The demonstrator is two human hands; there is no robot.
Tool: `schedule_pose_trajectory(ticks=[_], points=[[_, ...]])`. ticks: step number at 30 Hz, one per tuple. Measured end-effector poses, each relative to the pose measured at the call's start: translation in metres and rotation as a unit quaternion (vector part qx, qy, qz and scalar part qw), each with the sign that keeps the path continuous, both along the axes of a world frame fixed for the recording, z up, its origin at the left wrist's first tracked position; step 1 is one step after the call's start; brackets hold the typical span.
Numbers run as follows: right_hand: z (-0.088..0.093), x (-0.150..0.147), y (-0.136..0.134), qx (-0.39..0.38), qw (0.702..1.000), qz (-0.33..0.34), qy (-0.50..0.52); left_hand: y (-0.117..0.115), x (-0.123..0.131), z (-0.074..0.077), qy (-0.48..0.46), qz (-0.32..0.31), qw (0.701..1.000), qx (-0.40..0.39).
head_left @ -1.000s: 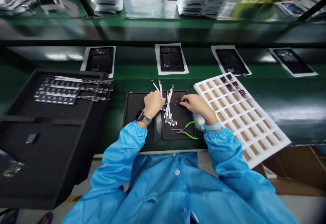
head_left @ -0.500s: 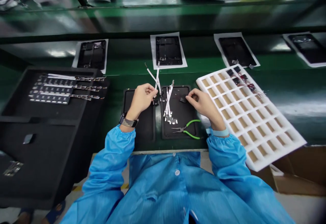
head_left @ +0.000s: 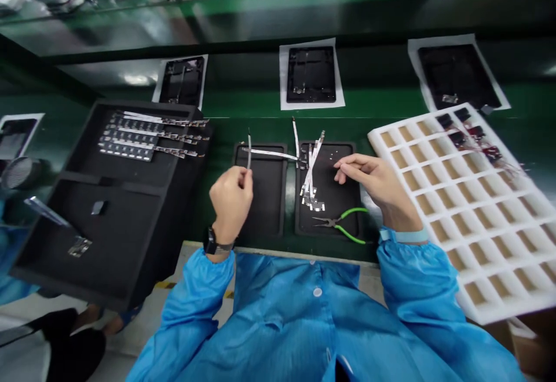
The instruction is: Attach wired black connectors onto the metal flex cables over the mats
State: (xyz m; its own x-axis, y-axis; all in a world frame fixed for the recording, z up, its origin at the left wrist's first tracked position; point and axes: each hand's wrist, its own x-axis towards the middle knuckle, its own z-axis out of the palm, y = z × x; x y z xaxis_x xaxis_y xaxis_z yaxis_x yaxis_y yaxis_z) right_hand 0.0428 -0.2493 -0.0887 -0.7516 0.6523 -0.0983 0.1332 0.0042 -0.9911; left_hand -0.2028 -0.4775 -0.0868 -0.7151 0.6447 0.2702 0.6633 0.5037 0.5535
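My left hand [head_left: 232,199] pinches a thin flex cable [head_left: 249,150] that stands up above the left black tray [head_left: 264,208]. Beside it, another white strip [head_left: 271,153] reaches across that tray toward the right one. My right hand [head_left: 369,182] hovers over the right edge of the right black tray [head_left: 304,228], thumb and fingertips close together; whether anything tiny is between them is too small to tell. Crossed white flex strips [head_left: 313,162] with metallic ends lie in the right tray, and pliers [head_left: 332,221] with green handles rest below them.
A white compartment tray [head_left: 460,197] on the right holds small black parts with red wires. Black foam boxes [head_left: 130,197] at left carry strips and boards. Black panels [head_left: 311,75] on white sheets line the back. A person's legs [head_left: 73,335] show at lower left.
My left hand has moved left with a cable, away from the tray centre. The small black piece near my right fingertips is no longer visible. The view has shifted left.
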Motion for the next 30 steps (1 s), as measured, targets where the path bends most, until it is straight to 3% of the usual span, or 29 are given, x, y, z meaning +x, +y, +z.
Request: schedule_pose_trajectory(ticks=[5,11,17,23,26,30], points=[[0.002,-0.008,-0.007,-0.038,0.999,-0.006,0.011,-0.019,0.020,-0.002,-0.060,-0.166,0.984,-0.032],[0.008,-0.016,-0.018,0.002,0.999,0.015,-0.043,-0.050,0.005,-0.013,-0.040,-0.214,0.972,-0.086],[0.014,-0.028,-0.035,0.035,0.990,0.118,-0.062,-0.044,0.005,-0.019,-0.047,-0.241,0.967,-0.068],[0.028,-0.027,-0.046,0.077,0.986,0.140,-0.047,-0.058,-0.017,0.005,-0.198,-0.304,0.922,-0.135],[0.032,-0.024,-0.050,0.074,0.985,0.147,-0.055,-0.077,-0.032,0.023,-0.283,-0.330,0.884,-0.170],[0.028,-0.024,-0.055,0.037,0.985,0.159,-0.060,-0.107,-0.038,0.042,-0.350,-0.329,0.865,-0.142]])
